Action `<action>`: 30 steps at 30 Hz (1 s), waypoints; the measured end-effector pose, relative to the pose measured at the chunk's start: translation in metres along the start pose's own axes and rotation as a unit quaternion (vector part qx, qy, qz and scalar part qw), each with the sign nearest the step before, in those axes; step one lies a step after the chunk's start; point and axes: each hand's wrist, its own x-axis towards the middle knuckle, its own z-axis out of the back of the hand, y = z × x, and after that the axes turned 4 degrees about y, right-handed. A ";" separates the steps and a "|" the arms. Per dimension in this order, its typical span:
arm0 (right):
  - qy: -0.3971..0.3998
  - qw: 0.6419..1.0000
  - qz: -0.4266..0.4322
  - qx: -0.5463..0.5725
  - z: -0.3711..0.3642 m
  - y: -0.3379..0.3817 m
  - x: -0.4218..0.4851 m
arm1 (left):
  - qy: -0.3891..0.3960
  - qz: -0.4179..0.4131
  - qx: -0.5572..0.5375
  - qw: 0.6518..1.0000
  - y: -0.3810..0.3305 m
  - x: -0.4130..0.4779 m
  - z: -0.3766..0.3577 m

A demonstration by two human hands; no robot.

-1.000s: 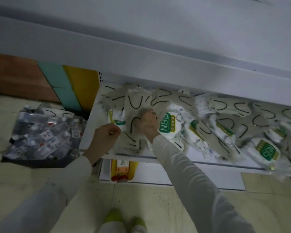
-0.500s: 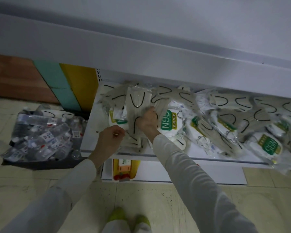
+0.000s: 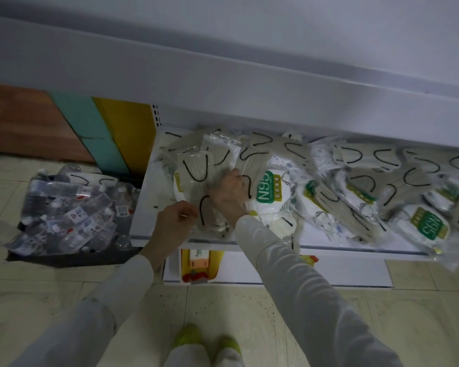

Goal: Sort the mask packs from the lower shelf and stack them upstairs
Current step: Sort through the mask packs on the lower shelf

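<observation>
Now both hands are at the left end of the lower shelf (image 3: 146, 207), almost in the same spots as a moment ago. The right hand (image 3: 229, 193) lies on the pile of grey mask packs (image 3: 196, 186). Its back is up and its fingers are curled down into the pile, gripping some packs. The left hand (image 3: 174, 223) is at the front edge of the same pile. Its fingers are curled and its thumb is pressed to them, but I cannot tell if it holds a pack or only touches the pile.

One thing did change. The top grey pack (image 3: 194, 168) with the black loop now sits a bit more to the left than it did half a second ago, and the pile looks more spread out.

Just right of the right hand lies a white N95 pack (image 3: 269, 186) with a green label, touching the pile. More mask packs (image 3: 368, 192) are heaped all along the shelf to the right. None are on the shelf above.

A crate of water bottles (image 3: 72, 207) sits on the floor (image 3: 249, 313) to the left of the shelf. A yellow box (image 3: 200, 263) sits under the shelf. Two green shoes (image 3: 188, 337) show at the bottom.
</observation>
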 end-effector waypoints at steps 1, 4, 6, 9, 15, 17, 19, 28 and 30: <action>0.006 1.000 0.001 0.002 0.000 -0.002 0.000 | -0.006 0.003 -0.009 1.000 0.001 0.001 0.000; 0.005 1.000 0.013 0.020 0.003 -0.008 0.000 | -0.037 0.019 -0.020 0.999 -0.001 0.002 -0.001; -0.017 0.999 0.025 0.024 0.006 -0.013 -0.002 | -0.058 0.028 -0.010 0.998 -0.003 0.003 -0.003; -0.035 0.994 0.066 0.086 0.007 -0.021 -0.006 | -0.067 0.028 0.005 0.997 -0.006 0.005 -0.006; -0.056 0.962 0.109 0.245 0.011 -0.031 -0.010 | -0.051 0.055 -0.043 0.996 -0.004 0.010 -0.011; -0.029 0.957 0.100 0.269 0.013 -0.030 -0.010 | -0.059 0.056 -0.055 0.995 -0.005 0.012 -0.011; 0.015 0.965 0.115 0.235 0.012 -0.031 -0.010 | -0.066 0.059 -0.064 0.994 -0.007 0.011 -0.010; 0.068 0.925 0.127 0.353 0.021 -0.030 -0.020 | -0.056 0.077 -0.224 0.970 -0.030 0.009 -0.005; 0.054 0.942 0.145 0.296 0.029 -0.030 -0.018 | -0.058 0.071 -0.261 0.961 -0.030 0.010 -0.002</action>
